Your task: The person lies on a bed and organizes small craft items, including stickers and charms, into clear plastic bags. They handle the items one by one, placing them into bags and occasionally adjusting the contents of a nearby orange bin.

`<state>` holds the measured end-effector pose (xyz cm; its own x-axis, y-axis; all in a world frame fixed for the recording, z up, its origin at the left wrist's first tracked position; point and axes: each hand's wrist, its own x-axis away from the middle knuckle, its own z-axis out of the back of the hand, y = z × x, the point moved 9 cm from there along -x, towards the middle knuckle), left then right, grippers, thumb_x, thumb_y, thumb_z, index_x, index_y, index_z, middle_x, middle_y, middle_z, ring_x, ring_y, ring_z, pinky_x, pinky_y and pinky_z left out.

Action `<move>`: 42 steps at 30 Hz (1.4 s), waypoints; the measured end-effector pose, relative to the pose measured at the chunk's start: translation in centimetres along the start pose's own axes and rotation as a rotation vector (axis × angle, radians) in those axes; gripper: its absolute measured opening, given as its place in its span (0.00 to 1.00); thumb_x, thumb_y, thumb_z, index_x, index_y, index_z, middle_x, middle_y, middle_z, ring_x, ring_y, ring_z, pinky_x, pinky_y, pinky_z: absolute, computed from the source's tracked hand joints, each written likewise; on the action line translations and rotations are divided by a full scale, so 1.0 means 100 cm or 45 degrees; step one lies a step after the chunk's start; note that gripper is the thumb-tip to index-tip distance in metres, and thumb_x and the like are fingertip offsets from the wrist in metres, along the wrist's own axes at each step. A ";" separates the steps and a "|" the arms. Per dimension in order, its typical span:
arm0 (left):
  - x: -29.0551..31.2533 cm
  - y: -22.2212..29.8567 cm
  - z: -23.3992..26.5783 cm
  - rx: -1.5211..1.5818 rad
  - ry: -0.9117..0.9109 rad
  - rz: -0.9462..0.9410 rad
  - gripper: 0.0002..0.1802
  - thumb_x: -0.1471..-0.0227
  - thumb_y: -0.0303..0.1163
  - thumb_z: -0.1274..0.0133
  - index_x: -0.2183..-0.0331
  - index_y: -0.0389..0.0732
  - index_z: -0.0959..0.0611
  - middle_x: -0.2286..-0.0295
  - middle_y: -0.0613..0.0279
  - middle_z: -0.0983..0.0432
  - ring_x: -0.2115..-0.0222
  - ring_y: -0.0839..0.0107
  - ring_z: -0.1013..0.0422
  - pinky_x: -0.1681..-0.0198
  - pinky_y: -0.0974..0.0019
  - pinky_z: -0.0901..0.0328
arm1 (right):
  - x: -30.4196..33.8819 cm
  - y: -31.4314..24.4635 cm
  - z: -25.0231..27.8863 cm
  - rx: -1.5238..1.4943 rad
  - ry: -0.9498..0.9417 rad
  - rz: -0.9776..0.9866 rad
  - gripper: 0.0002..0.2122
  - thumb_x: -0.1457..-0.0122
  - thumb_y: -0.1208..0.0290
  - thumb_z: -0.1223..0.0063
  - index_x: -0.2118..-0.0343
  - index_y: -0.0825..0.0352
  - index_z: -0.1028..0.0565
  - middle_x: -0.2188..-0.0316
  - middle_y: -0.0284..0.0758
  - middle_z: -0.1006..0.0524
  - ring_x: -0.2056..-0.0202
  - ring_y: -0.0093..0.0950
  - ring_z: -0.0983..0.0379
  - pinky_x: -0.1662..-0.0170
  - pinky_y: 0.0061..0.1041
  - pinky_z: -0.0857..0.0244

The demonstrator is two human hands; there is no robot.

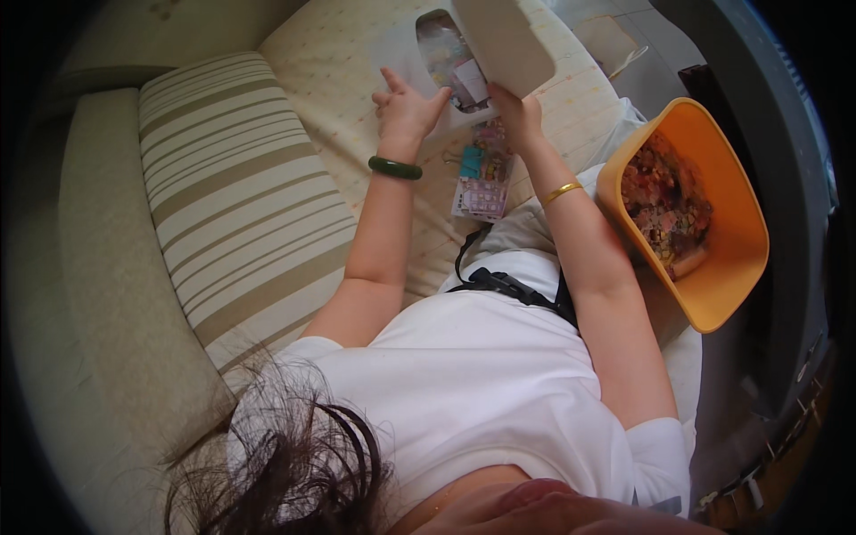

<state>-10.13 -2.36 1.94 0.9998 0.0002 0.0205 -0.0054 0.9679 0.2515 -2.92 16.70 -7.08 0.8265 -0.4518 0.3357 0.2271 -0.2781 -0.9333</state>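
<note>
A white box (403,52) lies on the patterned couch cover, and small clear packets (444,55) show through its rounded opening. Its pale lid or flap (506,45) stands up along the right side. My right hand (522,122) has its fingers closed at the lower corner of that lid; part of the grip is hidden. At the box's near left edge, my left hand (410,114) is open, fingers spread, nothing in it. Just below the box is a stack of pink printed cards or packets (481,198), with a teal binder clip (472,161) on it.
An orange bin (744,259) holding mixed reddish scraps stands close to my right forearm. Striped cushion fabric (241,196) covers the seat at left. Dark furniture (785,134) borders the far right. A black buckled strap (513,287) crosses my waist.
</note>
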 end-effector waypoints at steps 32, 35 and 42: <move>-0.015 0.099 0.005 -0.275 -0.376 -1.612 0.22 0.68 0.32 0.38 0.65 0.41 0.21 0.68 0.57 0.24 0.68 0.66 0.29 0.63 0.66 0.35 | 0.004 0.007 0.009 -0.153 -0.287 -0.219 0.14 0.51 0.57 0.48 0.64 0.60 0.28 0.71 0.29 0.29 0.73 0.22 0.36 0.75 0.23 0.42; -0.028 0.095 0.029 0.064 -0.063 -1.739 0.15 0.64 0.31 0.40 0.68 0.43 0.19 0.69 0.60 0.24 0.69 0.67 0.28 0.65 0.68 0.34 | 0.005 -0.006 0.012 -0.189 -0.285 -0.179 0.15 0.51 0.57 0.47 0.65 0.61 0.28 0.72 0.29 0.30 0.75 0.21 0.38 0.74 0.22 0.42; -0.101 0.026 0.068 1.345 -0.212 -0.729 0.20 0.62 0.38 0.40 0.69 0.32 0.21 0.56 0.46 0.36 0.63 0.63 0.30 0.59 0.65 0.34 | 0.004 -0.005 0.015 -0.313 -0.192 -0.153 0.13 0.50 0.60 0.48 0.64 0.61 0.29 0.70 0.27 0.31 0.69 0.18 0.39 0.71 0.20 0.45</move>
<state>-20.42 -1.52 8.99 0.8482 -0.4681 -0.2479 0.3458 0.1347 0.9286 -1.96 17.92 -6.62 0.8727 -0.2775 0.4017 0.2116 -0.5266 -0.8234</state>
